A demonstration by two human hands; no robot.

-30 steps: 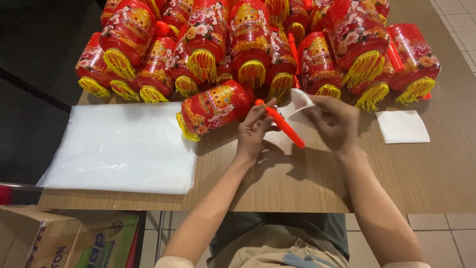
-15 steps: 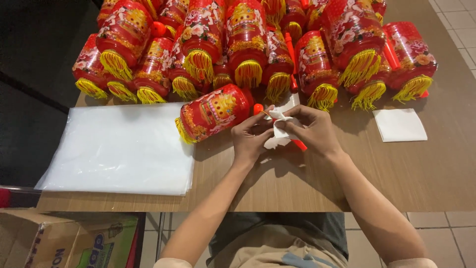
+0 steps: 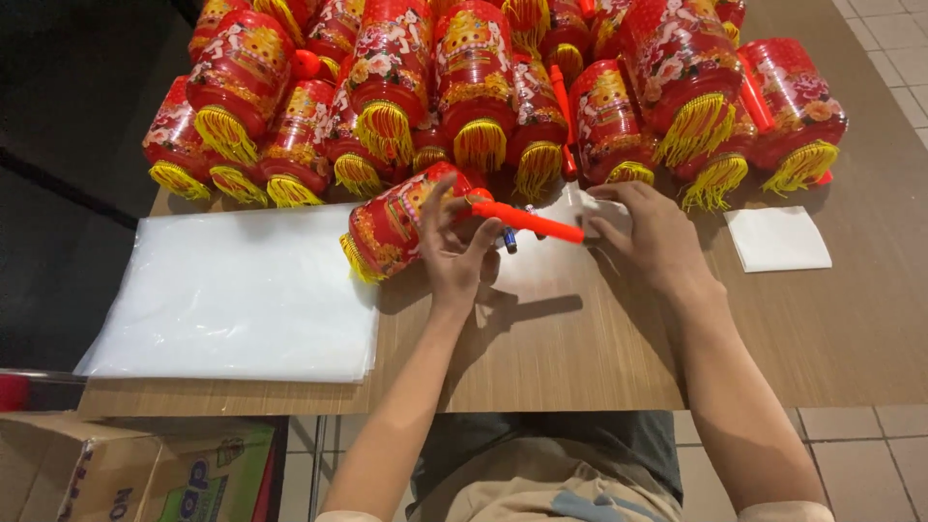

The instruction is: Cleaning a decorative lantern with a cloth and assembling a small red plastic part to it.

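Red lantern (image 3: 401, 227) on its side at mid-table, orange stick handle (image 3: 527, 221) at its top.

L hand (image 3: 456, 253) fingers curled on lantern's end & handle base; R hand (image 3: 650, 232) open, flat on clear sheet (image 3: 541, 256) w/ fingertips at stick's far tip. Lantern looks light, thin glossy plastic, crushable, fringe (image 3: 356, 261) soft; likely best held by rigid stick or end cap. Stack of plastic bags (image 3: 232, 300) to the left; lantern pile (image 3: 483, 87) behind.

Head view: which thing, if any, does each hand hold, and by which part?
Left hand holds the orange stick at its lantern end. Right hand touches its far tip.
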